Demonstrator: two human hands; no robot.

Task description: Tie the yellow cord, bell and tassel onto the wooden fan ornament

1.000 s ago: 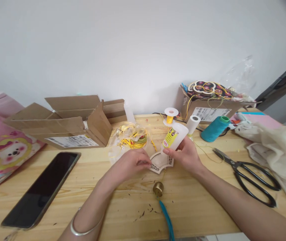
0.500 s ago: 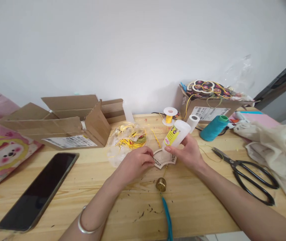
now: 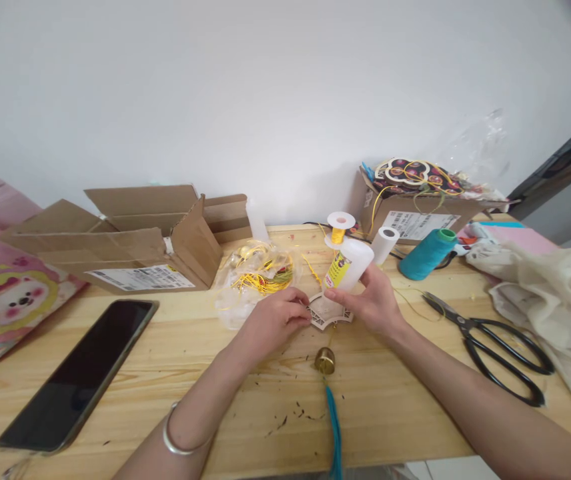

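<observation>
At a wooden table, we work with both hands close together, a fan-shaped wooden piece lying between them. Our left hand pinches the piece's left corner between thumb and fingers. Our right hand, just to the right of the piece, grips a translucent bottle with a yellow label, tilted base-up over the wood; we cannot tell whether its tip touches. Nearer to us, apart from both hands, lies a brass-coloured bell, a teal tassel trailing from it. Beyond our left hand sits a bundle of yellow cords; scissors lie right of our right hand.
</observation>
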